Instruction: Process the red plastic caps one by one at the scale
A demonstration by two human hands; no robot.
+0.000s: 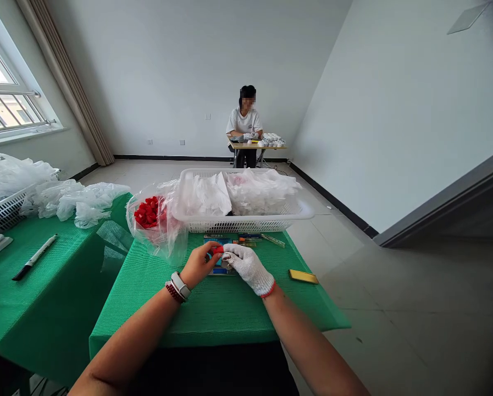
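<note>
My bare left hand (pixel 200 264), with a watch and a beaded bracelet at the wrist, pinches a small red piece (pixel 217 250) over the green-covered table (pixel 213 322). My right hand (pixel 250 268) wears a white knitted glove with a red cuff. Its fingers are closed against the other side of the red piece, and the fingertips look dark and worn. What else they may hold is too small to make out. Under both hands lies a blue printed card or packet (pixel 220 270), partly covered. A clear plastic bag (pixel 176 242) of similar red pieces (pixel 147 213) stands beyond my left hand.
Behind my hands stands a white basket (pixel 246 224) full of clear plastic bags. Pens (pixel 273 240) lie before it, and a yellow box (pixel 303 276) is near the right edge. A marker (pixel 35 257) rests on the left table. Farther back, a person (pixel 245 121) sits at another table.
</note>
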